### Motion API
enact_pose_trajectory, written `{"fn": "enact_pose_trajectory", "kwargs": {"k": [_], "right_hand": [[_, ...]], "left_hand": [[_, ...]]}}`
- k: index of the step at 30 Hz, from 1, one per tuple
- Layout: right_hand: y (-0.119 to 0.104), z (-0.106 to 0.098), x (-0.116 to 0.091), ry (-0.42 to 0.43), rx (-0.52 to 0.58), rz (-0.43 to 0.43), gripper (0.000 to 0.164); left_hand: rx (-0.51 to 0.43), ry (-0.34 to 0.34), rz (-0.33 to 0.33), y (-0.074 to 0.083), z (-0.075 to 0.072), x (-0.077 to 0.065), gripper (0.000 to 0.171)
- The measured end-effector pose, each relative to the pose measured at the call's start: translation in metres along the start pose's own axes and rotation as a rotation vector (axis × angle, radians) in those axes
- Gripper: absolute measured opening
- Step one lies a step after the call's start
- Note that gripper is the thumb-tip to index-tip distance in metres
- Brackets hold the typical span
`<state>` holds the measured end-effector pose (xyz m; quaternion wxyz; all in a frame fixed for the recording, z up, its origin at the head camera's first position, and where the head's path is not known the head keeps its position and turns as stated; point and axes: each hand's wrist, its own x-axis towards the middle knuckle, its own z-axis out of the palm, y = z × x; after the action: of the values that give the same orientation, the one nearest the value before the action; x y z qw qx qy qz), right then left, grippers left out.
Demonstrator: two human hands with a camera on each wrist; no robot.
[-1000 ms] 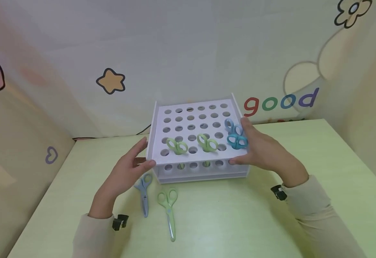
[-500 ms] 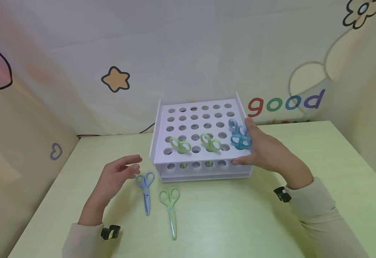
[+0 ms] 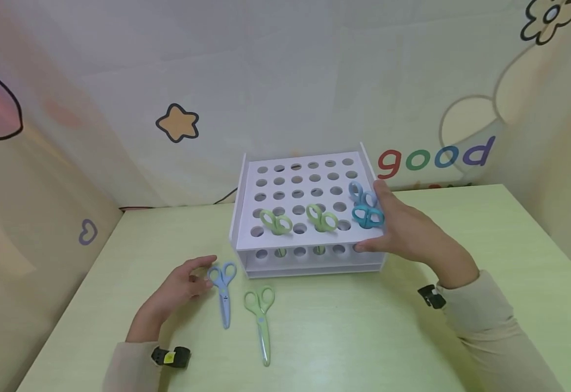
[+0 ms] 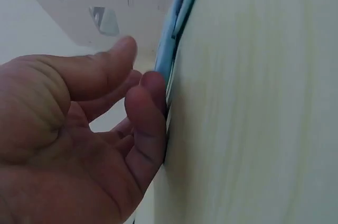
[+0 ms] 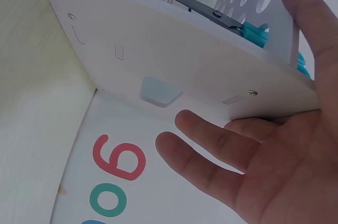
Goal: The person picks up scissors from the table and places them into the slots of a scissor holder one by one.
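Observation:
My left hand [image 3: 179,286] is low over the table beside the blue scissors [image 3: 222,288], its fingertips at their handle loops. In the left wrist view, the fingers touch the edge of the blue scissors [image 4: 168,55] and the table, while the thumb stays apart. My right hand [image 3: 410,234] holds the right front corner of a white holed rack [image 3: 309,238], thumb on its front edge, fingers along the side panel. Light green scissors [image 3: 259,321] lie flat in front. Two green scissors [image 3: 276,222], teal scissors [image 3: 367,216] and light blue scissors [image 3: 362,194] stand in the rack's holes.
The pale yellow-green table [image 3: 344,337] meets a fabric backdrop [image 3: 285,81] printed with a star, a flower and the word "good". A thin dark cable [image 3: 225,196] runs behind the rack. Side walls of cloth stand left and right.
My left hand has let go of the rack's left front corner and moved down to the blue scissors on the table. My right hand stays on the rack. The view has shifted slightly.

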<state>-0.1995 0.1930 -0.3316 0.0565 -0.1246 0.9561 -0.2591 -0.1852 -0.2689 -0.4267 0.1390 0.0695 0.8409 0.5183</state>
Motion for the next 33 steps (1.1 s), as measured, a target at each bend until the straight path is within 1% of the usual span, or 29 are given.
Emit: {"fn": "enact_pose_trajectory", "kwargs": {"k": [4, 7, 8, 10, 14, 19, 25, 30, 33], "right_hand": [[0.001, -0.001, 0.000, 0.000, -0.008, -0.004, 0.138], [0.001, -0.002, 0.000, 0.004, -0.012, -0.008, 0.139], [0.001, -0.002, 0.000, 0.006, -0.013, -0.011, 0.139], [0.002, -0.002, -0.001, 0.009, -0.012, -0.013, 0.139], [0.003, -0.002, -0.001, 0.011, -0.012, -0.020, 0.139], [0.004, -0.002, 0.000, 0.009, 0.000, -0.022, 0.140], [0.004, -0.002, 0.000, 0.012, 0.006, -0.024, 0.140], [0.003, -0.001, 0.000, 0.012, 0.009, -0.028, 0.140], [0.002, 0.000, 0.001, 0.009, 0.004, -0.029, 0.139]], "left_hand": [[0.124, -0.028, 0.033, 0.001, 0.006, 0.003, 0.063], [0.215, -0.043, 0.067, 0.005, 0.011, 0.005, 0.063], [0.237, -0.044, 0.067, 0.006, 0.013, 0.006, 0.062], [0.268, -0.036, 0.058, 0.007, 0.016, 0.008, 0.061], [0.332, 0.002, 0.034, 0.009, 0.020, 0.009, 0.058], [0.416, 0.046, 0.041, 0.012, 0.023, 0.008, 0.050], [0.507, 0.076, 0.045, 0.012, 0.023, 0.006, 0.040], [0.558, 0.070, 0.073, 0.009, 0.018, 0.003, 0.037], [0.573, 0.060, 0.089, 0.009, 0.012, 0.000, 0.034]]}}
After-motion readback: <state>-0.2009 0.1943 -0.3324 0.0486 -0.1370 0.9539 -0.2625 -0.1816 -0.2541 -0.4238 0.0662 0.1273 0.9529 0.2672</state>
